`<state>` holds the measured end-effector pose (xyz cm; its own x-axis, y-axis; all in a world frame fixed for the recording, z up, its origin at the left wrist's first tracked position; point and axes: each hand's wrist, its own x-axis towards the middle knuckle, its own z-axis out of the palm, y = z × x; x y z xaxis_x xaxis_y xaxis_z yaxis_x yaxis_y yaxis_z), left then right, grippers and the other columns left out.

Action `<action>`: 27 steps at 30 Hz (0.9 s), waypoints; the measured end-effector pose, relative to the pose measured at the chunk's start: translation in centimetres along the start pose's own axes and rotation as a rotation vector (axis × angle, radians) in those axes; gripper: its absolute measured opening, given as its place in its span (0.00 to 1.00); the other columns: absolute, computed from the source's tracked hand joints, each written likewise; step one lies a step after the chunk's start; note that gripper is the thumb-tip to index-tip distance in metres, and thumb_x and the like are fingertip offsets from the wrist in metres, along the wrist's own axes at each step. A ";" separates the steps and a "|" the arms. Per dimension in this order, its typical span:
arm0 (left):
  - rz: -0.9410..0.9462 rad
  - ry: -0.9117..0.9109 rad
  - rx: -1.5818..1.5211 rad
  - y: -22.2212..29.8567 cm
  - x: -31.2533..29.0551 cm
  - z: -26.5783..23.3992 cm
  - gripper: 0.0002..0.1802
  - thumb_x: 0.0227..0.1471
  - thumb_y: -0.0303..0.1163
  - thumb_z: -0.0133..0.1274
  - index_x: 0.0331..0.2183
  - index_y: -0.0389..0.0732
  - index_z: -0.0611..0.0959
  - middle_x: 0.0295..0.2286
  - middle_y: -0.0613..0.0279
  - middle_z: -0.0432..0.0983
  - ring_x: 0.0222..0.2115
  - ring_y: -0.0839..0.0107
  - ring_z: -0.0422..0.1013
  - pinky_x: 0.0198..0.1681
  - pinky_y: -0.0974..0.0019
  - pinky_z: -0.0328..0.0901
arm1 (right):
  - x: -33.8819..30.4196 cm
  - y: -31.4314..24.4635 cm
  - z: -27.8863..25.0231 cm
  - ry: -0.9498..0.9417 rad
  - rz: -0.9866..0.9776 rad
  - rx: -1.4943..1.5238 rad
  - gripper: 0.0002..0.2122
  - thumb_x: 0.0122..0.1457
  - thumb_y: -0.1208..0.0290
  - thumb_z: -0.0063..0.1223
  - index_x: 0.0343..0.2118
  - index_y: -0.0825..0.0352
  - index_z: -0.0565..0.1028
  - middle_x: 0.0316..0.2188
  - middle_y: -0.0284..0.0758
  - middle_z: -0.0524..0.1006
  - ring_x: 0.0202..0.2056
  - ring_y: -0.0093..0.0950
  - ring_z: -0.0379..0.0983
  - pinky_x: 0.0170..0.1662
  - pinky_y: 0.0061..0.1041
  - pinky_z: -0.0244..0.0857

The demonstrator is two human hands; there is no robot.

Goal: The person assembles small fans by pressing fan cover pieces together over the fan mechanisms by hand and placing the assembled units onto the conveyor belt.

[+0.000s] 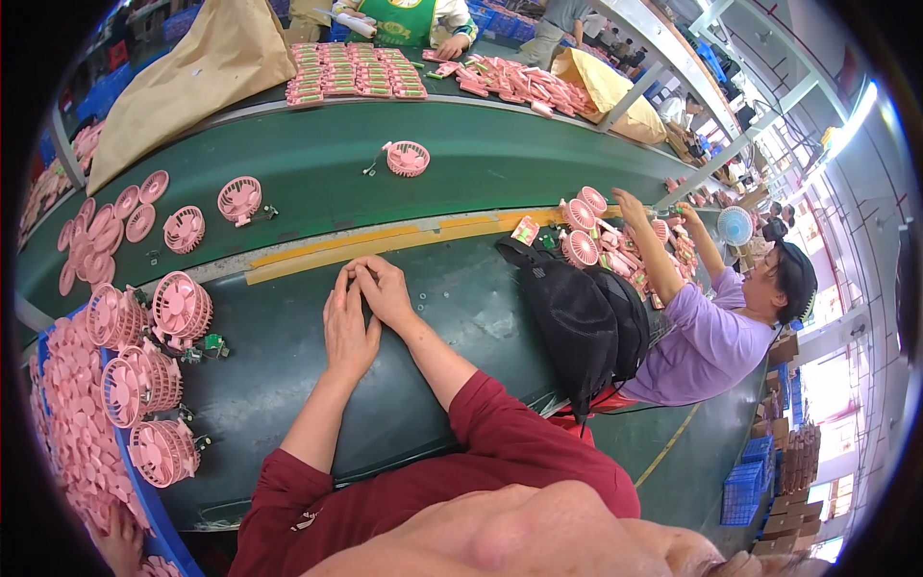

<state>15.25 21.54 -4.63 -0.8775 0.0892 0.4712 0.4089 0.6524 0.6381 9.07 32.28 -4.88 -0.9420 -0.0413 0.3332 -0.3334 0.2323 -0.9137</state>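
My left hand (348,327) lies on the dark green worktop, its fingers loosely stretched away from me. Against its fingertips rests my right hand (386,293), slightly bent but not closed. Both hands are open, touching each other, and I see nothing held in either. To their left, at the worktop's end, stand several pink fan heads with round cages (181,308); small green circuit boards (213,343) hang from them on wires. On the green conveyor belt (317,173) beyond my hands lie more pink fan heads (238,200) and a pile of round pink grilles (96,240).
A blue bin (144,500) of pink parts stands left, with another person's hand (117,540) in it. A black backpack (577,317) sits right, beside a co-worker in purple (707,337) handling pink parts. Across the belt, pink handles (356,72) lie before a person in a green apron (399,21).
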 end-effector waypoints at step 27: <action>-0.041 -0.035 -0.022 0.3 0.1 -0.7 0.38 0.41 0.24 0.59 0.56 0.33 0.66 0.59 0.46 0.55 0.53 0.48 0.62 0.58 0.50 0.56 | -0.1 0.5 0.2 -0.012 0.005 0.015 0.08 0.62 0.77 0.45 0.37 0.71 0.78 0.31 0.34 0.81 0.34 0.22 0.77 0.40 0.22 0.70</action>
<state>15.43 21.24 -3.93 -0.9018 0.0896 0.4229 0.3776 0.6394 0.6698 9.00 32.20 -5.37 -0.9440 -0.0520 0.3258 -0.3291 0.2177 -0.9188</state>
